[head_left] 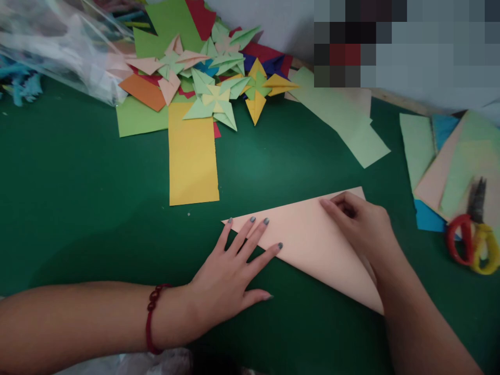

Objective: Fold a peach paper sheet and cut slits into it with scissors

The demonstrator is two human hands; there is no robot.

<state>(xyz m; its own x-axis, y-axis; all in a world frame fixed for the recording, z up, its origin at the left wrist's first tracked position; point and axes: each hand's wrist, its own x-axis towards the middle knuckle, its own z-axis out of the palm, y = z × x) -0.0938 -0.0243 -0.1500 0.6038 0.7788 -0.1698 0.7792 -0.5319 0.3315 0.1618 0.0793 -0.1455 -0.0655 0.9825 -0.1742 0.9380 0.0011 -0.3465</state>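
Note:
A pale pink sheet of paper (304,229), folded into a long triangle, lies on the green tabletop with its sharp tip to the left. My left hand (230,281) is spread out, its fingertips resting on the paper near that tip and its thumb on the table. At the paper's upper right, my right hand (359,219) is curled, thumb and fingers closed on the sheet. That hand and forearm hide part of the paper's right edge.
Several folded paper stars (216,99) lie at the back on coloured sheets. A yellow paper strip (193,161) extends from them. Pale green paper (351,133) rests behind my right hand. Scissors (471,234) overlap sheets at right. A clear plastic bag (78,47) sits back left.

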